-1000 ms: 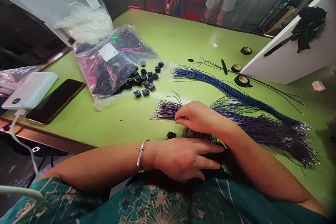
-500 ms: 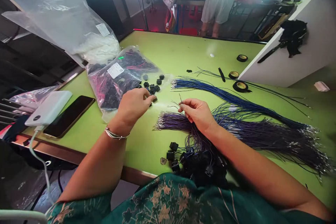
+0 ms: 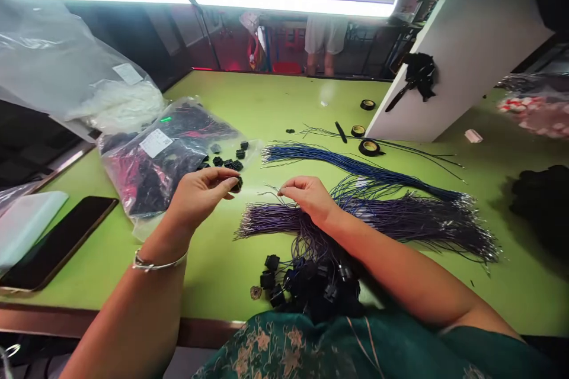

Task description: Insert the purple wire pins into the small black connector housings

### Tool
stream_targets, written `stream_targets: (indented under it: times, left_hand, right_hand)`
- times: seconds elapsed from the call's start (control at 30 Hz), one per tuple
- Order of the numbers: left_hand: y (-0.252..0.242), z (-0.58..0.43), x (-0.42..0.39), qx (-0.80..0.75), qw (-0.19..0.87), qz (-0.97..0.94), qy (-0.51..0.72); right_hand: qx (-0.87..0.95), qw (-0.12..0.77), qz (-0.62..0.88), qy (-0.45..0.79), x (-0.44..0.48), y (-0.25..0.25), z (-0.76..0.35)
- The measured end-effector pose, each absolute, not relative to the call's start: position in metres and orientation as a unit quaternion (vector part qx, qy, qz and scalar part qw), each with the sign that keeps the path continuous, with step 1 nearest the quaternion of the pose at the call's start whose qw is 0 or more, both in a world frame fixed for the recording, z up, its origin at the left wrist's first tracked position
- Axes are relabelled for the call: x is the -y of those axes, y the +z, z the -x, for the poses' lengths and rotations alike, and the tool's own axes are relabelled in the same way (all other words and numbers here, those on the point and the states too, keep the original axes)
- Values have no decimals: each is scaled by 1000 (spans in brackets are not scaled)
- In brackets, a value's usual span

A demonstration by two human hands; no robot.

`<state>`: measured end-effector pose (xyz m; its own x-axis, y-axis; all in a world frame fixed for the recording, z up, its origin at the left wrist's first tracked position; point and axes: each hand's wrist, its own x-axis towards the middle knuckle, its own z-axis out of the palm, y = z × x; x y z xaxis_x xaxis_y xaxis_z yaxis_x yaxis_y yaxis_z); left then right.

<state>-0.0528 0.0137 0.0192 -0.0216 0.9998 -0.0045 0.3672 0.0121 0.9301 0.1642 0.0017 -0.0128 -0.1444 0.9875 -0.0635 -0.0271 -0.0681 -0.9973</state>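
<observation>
Between thumb and fingertips my left hand (image 3: 200,194) pinches a small black connector housing (image 3: 237,184). Loose black housings (image 3: 228,163) lie just beyond it, by the mouth of a clear plastic bag (image 3: 153,195). My right hand (image 3: 309,196) is closed on thin wires (image 3: 269,189) whose ends stick out to the left. Beneath it lies a bundle of purple wires (image 3: 271,219) with bare metal terminals. A bundle of blue wires (image 3: 320,154) runs behind it. Nearer my body sits a heap of black connectors (image 3: 320,278) with wires attached.
At the left edge are a dark phone (image 3: 62,243) and a white power bank (image 3: 31,222). Rolls of black tape (image 3: 368,147) and a black pen-like tool (image 3: 341,132) lie at the back right, beside a white upright panel (image 3: 440,65). A person's legs (image 3: 326,41) show beyond the table.
My left hand has lifted a black housing from the loose pile, drawing it toward my right hand. My right hand keeps its pinch on the wires. The whole view has swung to the right.
</observation>
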Motion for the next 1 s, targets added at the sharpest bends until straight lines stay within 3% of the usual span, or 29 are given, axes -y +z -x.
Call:
stream_targets:
  times: [0.1, 0.23, 0.43, 1.0]
  left_hand:
    - [10, 38, -11, -482, 597, -462, 444]
    - [-5, 22, -9, -428, 694, -353, 459]
    - [-12, 12, -4, -380, 735, -314, 466]
    - [-16, 6, 0, -423, 714, -307, 466]
  right_hand:
    - [499, 444, 491, 559, -4, -16, -167]
    - [500, 427, 500, 564, -3, -14, -168]
    - [541, 419, 479, 551, -2, -15, -167]
    - [547, 402, 502, 537, -3, -20, -166]
